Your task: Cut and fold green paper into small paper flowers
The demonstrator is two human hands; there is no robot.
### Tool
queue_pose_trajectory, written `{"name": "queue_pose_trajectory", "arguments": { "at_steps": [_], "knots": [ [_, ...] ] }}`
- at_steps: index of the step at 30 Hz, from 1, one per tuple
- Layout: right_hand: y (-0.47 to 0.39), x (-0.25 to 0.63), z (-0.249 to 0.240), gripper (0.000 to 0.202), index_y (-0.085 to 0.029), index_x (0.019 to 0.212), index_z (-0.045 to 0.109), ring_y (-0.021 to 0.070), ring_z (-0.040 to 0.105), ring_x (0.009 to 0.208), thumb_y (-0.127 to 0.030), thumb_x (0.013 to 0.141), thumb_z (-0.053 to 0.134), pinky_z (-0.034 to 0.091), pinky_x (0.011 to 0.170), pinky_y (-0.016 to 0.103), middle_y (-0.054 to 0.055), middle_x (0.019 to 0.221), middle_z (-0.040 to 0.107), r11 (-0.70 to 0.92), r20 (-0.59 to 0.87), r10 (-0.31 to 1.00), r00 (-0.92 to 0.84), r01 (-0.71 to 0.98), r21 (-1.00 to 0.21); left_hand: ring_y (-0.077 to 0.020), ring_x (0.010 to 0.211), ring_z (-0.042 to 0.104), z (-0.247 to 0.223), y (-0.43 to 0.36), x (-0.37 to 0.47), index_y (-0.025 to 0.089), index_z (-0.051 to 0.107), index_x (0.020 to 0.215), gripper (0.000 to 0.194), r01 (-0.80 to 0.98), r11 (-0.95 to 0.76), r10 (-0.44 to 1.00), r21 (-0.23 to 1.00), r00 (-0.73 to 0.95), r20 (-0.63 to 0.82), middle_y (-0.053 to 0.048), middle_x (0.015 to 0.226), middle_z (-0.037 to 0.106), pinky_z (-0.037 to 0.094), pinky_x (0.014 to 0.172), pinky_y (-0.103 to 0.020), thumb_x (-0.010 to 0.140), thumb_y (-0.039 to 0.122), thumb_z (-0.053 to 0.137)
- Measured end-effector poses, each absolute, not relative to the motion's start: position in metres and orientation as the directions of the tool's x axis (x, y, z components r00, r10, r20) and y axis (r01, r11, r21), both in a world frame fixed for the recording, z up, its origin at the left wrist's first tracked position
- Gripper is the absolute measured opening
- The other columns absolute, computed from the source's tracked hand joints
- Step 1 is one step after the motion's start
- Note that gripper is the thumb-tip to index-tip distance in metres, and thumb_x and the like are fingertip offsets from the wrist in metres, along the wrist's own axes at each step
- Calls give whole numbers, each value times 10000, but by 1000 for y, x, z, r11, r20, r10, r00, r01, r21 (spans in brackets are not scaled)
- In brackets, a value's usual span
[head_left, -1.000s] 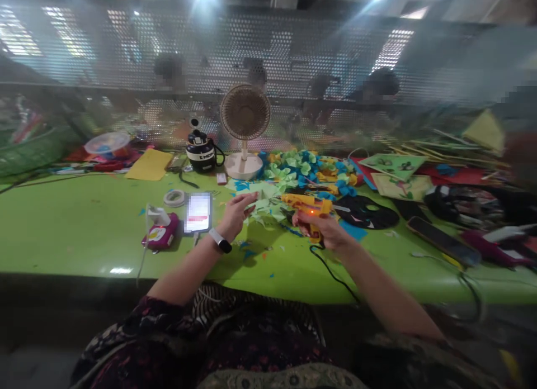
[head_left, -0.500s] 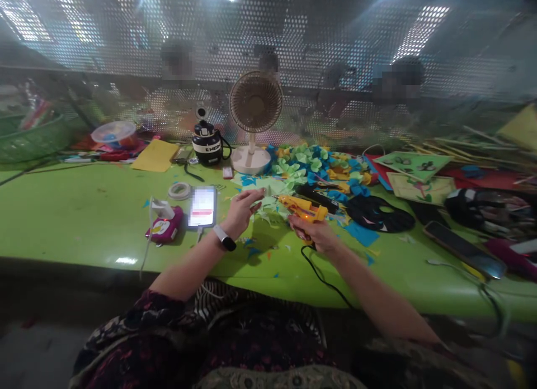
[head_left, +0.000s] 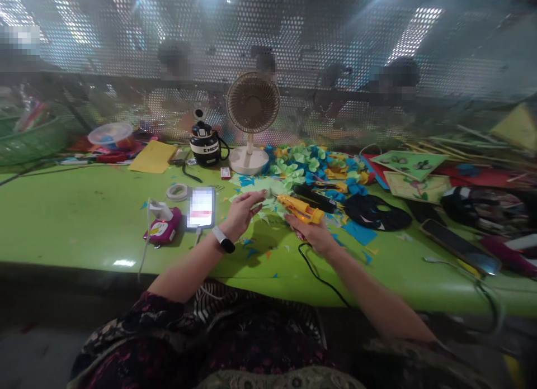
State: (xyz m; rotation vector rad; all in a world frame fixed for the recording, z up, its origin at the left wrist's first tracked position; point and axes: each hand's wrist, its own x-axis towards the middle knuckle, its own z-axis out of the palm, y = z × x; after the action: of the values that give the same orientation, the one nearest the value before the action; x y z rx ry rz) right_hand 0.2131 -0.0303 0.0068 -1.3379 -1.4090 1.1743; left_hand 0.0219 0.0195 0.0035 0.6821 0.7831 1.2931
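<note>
Right hand (head_left: 312, 233) grips yellow glue gun (head_left: 300, 208) over pale green paper (head_left: 272, 186) on the green table (head_left: 92, 221), its nozzle (head_left: 279, 198) just beside the left hand (head_left: 243, 213), whose pinched fingertips' hold is too small to tell, so a slip could burn them or drip stray glue.

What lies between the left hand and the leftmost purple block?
The head view shows a lit phone between the left hand and the purple block.

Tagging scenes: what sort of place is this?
Probably a craft workspace: a yellow hot-glue gun in the right hand, heaped paper flowers, and paper scraps on the green table.
</note>
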Motion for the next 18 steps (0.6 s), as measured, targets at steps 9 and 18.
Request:
{"name": "queue_pose_trajectory", "arguments": {
  "at_steps": [9,18],
  "knots": [
    [-33,212,6,469,-200,815,597,84,325,414,-649,713,688,261,397,249,-67,486,398,29,8,997,-76,277,-960,-158,851,638,6,19,22,179,730,720,217,-570,164,986,806,102,-128,-52,839,722,444,761,-265,586,283,866],
    [-34,213,9,485,-206,842,631,101,337,406,-677,726,654,277,387,264,-56,468,412,36,10,997,-74,358,-933,-163,858,641,7,20,22,173,726,723,209,-565,172,985,807,102,-138,-53,827,717,440,773,-277,601,271,865]
  ]
}}
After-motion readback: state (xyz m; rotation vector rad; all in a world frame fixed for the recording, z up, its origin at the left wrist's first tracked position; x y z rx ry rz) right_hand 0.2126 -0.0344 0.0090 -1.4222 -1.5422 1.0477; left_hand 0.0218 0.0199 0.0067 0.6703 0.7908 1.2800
